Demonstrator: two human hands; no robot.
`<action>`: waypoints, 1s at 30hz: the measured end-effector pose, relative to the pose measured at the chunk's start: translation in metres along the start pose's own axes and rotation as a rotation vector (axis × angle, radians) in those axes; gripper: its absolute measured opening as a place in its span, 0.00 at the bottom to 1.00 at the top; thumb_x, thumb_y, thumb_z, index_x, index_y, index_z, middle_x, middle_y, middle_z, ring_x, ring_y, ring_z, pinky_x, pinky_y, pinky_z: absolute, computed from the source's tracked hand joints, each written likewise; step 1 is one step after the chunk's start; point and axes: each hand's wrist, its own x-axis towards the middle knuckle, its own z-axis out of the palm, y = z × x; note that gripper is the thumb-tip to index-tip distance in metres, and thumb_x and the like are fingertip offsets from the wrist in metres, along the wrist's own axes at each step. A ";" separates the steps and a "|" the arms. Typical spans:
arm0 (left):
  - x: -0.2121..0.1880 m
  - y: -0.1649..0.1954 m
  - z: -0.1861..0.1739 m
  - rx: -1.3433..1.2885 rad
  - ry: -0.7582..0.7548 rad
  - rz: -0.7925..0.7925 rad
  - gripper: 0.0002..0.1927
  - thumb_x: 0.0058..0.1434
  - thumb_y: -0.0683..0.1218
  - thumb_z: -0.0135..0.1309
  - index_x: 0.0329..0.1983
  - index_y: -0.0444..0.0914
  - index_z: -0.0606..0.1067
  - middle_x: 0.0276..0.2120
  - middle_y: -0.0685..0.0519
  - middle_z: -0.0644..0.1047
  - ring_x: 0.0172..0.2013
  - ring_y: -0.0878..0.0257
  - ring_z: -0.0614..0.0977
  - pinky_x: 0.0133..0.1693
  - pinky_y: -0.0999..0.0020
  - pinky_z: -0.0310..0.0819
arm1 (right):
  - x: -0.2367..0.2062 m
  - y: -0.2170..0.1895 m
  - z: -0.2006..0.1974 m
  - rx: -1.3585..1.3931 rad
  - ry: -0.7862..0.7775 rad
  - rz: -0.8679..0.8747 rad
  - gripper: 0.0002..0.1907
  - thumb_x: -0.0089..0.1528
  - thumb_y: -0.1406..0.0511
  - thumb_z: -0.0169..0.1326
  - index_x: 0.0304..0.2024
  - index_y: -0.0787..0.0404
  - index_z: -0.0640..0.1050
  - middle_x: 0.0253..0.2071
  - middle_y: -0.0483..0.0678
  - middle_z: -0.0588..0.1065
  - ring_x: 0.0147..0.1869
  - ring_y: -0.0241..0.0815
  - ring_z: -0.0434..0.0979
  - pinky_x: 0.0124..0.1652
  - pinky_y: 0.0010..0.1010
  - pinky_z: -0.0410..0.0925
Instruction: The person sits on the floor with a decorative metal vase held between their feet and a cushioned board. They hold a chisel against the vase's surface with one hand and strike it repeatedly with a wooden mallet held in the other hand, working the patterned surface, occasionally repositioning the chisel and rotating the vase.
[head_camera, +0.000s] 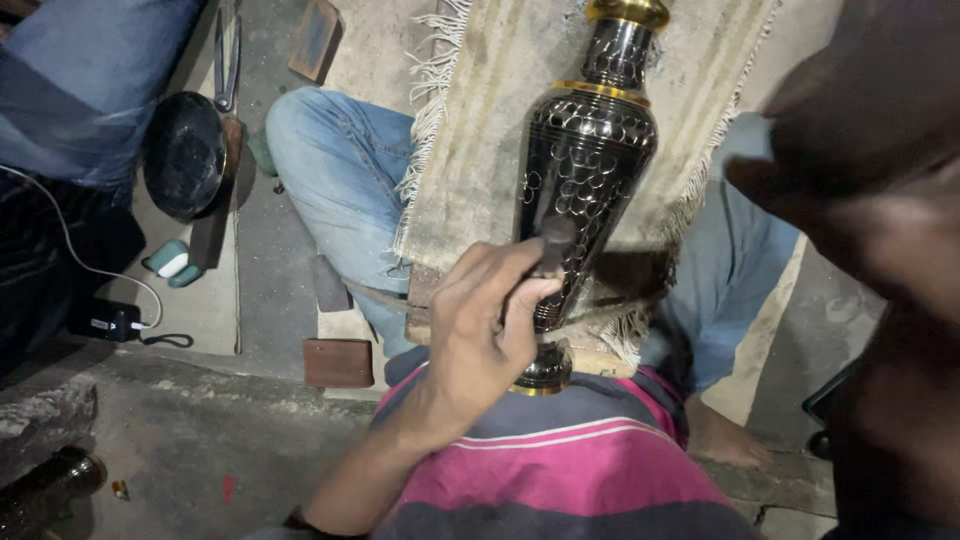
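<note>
Left hand (480, 320) closed in a fist round a short dark tool (553, 243), its tip against the side of the vase (585, 160). Vase is black with engraved patterns and gold bands, lying tilted across the person's lap on a fringed beige cloth (470, 150), base toward the striped pink shirt (570, 470). Right hand (860, 170) is close to the camera, blurred and dark; can't tell its grip. Black round pan (185, 150) and tongs (226, 55) lie on floor at left.
</note>
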 end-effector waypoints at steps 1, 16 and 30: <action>-0.003 0.001 0.004 0.006 0.036 -0.057 0.06 0.68 0.38 0.54 0.47 0.33 0.75 0.41 0.47 0.81 0.41 0.49 0.82 0.44 0.59 0.76 | 0.003 -0.007 -0.001 -0.036 -0.022 0.013 0.21 0.47 0.74 0.60 0.44 0.61 0.80 0.37 0.49 0.76 0.42 0.41 0.79 0.40 0.35 0.70; -0.027 -0.004 0.016 0.127 0.188 -0.064 0.05 0.64 0.39 0.60 0.41 0.34 0.77 0.36 0.46 0.81 0.37 0.53 0.84 0.41 0.61 0.77 | 0.035 -0.100 -0.010 -0.727 0.082 -0.269 0.35 0.38 0.58 0.69 0.49 0.53 0.77 0.30 0.44 0.73 0.37 0.47 0.78 0.38 0.43 0.68; 0.048 -0.079 0.008 -0.639 0.337 -0.302 0.11 0.73 0.41 0.57 0.50 0.33 0.66 0.42 0.53 0.75 0.44 0.71 0.77 0.46 0.74 0.78 | 0.029 -0.049 0.070 0.057 0.599 -0.233 0.30 0.58 0.62 0.73 0.56 0.68 0.76 0.50 0.57 0.78 0.52 0.44 0.81 0.49 0.34 0.76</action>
